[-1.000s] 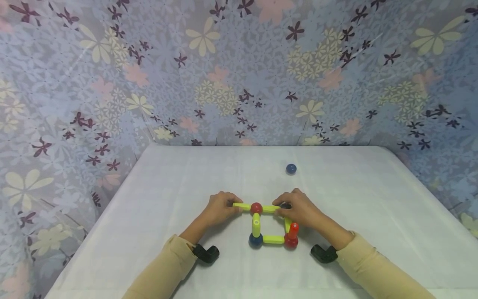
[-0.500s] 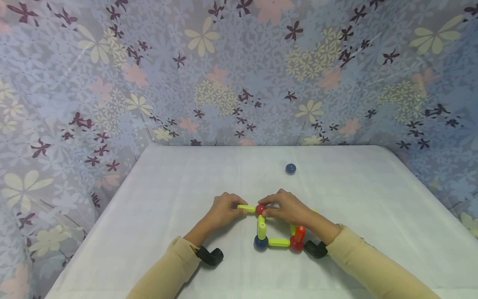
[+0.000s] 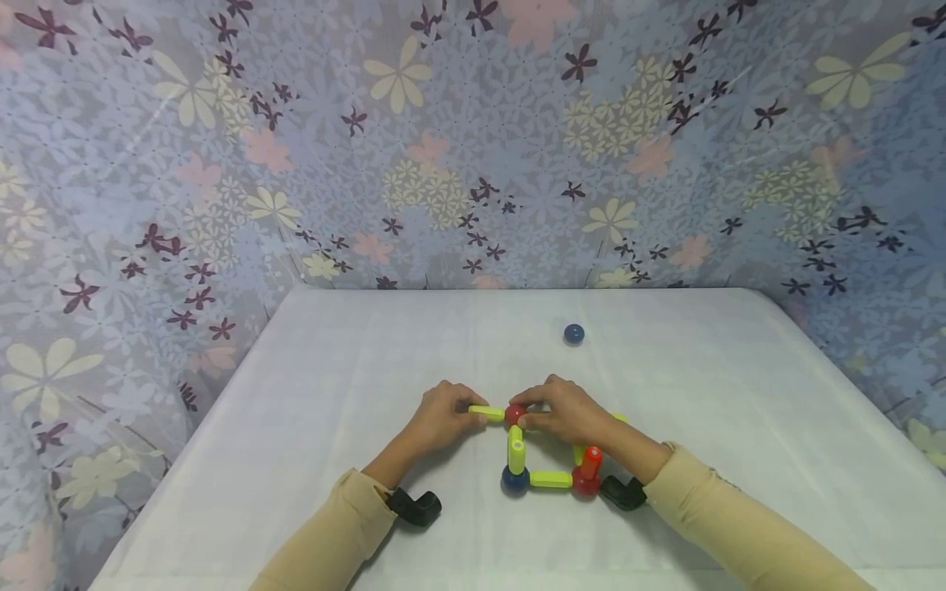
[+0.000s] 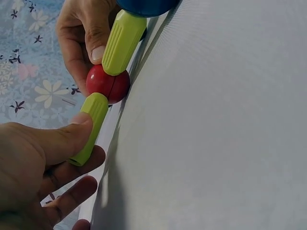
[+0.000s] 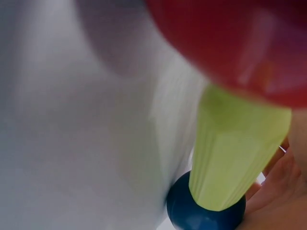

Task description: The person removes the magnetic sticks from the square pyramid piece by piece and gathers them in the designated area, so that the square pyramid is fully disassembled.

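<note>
My left hand [image 3: 442,417] pinches a yellow-green toy rod [image 4: 91,124] between thumb and fingers. The rod's other end meets a red ball [image 4: 108,86], which my right hand [image 3: 567,413] grips from the other side. Both belong to a frame of rods and balls on the table. A front rod [image 3: 551,479] links a blue ball [image 3: 515,480] to another red ball [image 3: 586,483]. From that red ball rises a short red rod [image 3: 591,462]; another yellow-green rod [image 3: 517,456] stands up at the blue ball. The right hand and forearm hide much of the frame's right side.
A loose blue ball [image 3: 574,334] lies farther back on the white-covered table [image 3: 384,353]. Black wrist pieces [image 3: 417,507] jut from both sleeves, the right one close to the front red ball. A flowered cloth [image 3: 473,148] hangs behind the table.
My right hand has moved left, from the frame's back right corner to the back red ball. The frame and left hand have shifted slightly right. Over the last half second, little differs.
</note>
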Tool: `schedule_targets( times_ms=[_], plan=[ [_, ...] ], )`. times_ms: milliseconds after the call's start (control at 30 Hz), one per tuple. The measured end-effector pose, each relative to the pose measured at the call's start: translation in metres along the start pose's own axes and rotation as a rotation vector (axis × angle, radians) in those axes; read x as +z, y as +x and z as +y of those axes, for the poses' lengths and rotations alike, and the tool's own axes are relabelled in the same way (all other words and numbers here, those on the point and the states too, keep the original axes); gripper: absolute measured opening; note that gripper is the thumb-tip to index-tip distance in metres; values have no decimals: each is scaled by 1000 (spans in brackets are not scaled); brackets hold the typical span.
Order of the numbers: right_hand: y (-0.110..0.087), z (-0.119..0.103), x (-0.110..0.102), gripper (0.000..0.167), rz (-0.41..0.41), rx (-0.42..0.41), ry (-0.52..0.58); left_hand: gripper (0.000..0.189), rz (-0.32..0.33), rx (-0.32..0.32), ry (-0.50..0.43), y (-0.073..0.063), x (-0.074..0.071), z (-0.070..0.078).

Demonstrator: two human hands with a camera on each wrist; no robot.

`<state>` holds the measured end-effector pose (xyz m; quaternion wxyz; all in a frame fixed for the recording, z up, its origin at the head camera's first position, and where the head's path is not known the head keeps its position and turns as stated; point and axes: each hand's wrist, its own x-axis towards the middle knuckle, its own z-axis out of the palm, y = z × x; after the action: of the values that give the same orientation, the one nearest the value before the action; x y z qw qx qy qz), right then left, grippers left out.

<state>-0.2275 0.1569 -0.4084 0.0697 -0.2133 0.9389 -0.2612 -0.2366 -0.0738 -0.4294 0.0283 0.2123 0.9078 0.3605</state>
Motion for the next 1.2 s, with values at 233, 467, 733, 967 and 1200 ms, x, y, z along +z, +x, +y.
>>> schedule_targets(
  times_ms=[233,467,733,967,1200],
  plan=[
    [0,3,0,34,1,23,-8,18,52,-81,-62,-2,-8,-9],
    [0,3,0,35,-14,46,14,20,72,-110,-49,14,-13,-11],
    [-1,3,1,34,-2,46,34,24,165,-207,-2,66,-19,-29],
    [-2,0,3,34,-27,43,54,26,205,-269,118,96,-20,-42],
    [-3,2,0,34,-10,48,20,26,201,-260,183,111,-19,-40]
  ],
)
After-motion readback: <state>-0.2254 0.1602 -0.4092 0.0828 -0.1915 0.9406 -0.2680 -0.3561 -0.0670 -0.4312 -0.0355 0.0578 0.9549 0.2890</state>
